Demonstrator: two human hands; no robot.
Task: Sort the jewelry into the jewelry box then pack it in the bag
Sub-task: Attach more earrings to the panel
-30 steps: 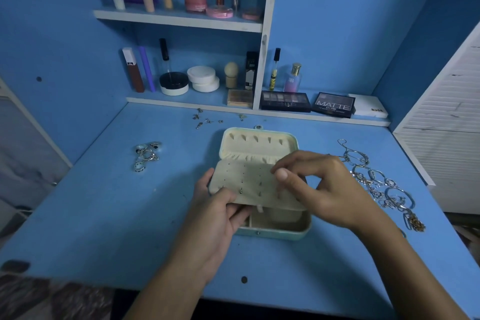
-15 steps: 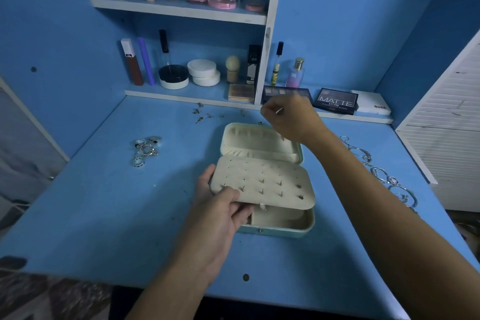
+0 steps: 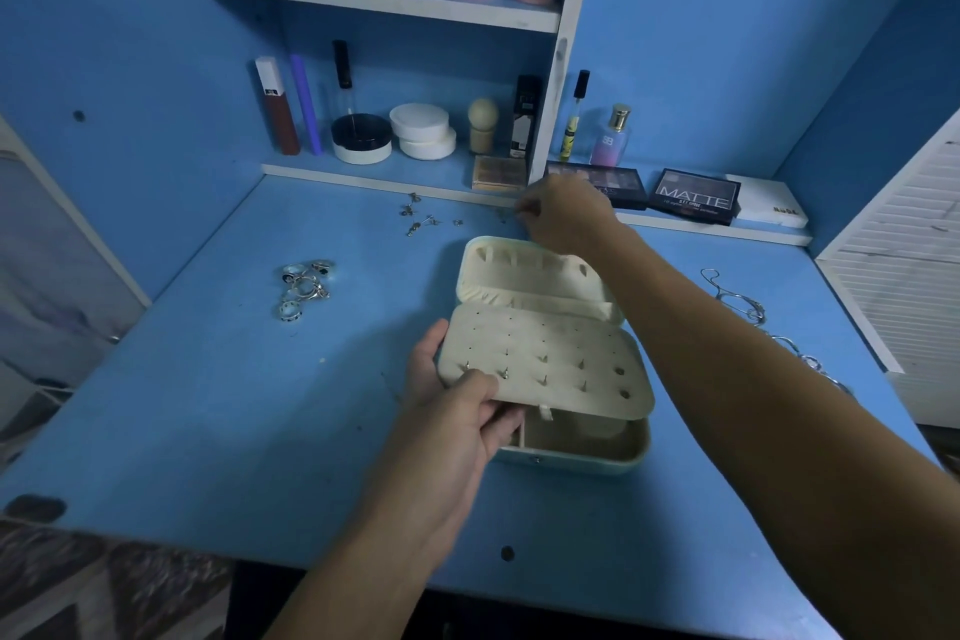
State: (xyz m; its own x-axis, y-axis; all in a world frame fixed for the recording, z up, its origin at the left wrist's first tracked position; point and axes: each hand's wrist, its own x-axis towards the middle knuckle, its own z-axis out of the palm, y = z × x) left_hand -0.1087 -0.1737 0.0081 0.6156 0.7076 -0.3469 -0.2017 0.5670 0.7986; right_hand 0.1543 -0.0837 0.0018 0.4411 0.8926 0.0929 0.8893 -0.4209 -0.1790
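Blue walls close in a blue desk (image 3: 208,405) that fills most of the frame, with white shelves of cosmetics across the top. Centre frame sits the open jewelry box (image 3: 582,455), pale green outside and cream within, its lid (image 3: 530,270) tipped back toward the shelves. The left hand (image 3: 457,411), coming up from the bottom centre, grips the near-left corner of the cream earring panel (image 3: 550,364), thumb on top and fingers curled beneath, so the panel is held tilted above the box's lower compartment; several stud earrings are pinned in its lower rows. The right hand (image 3: 563,218) reaches across the lid to the upper centre of the frame, just in front of the lower shelf's edge, its fingers curled together near the desk; whether they pinch anything cannot be told. Left of that hand lie loose earrings (image 3: 418,218) scattered on the desk. Further left, at mid-height, is a cluster of rings (image 3: 304,288). Along the right edge, past the right forearm, lie silver chains and bracelets (image 3: 763,322). Two eyeshadow palettes (image 3: 693,195) rest on the lower shelf at upper right.
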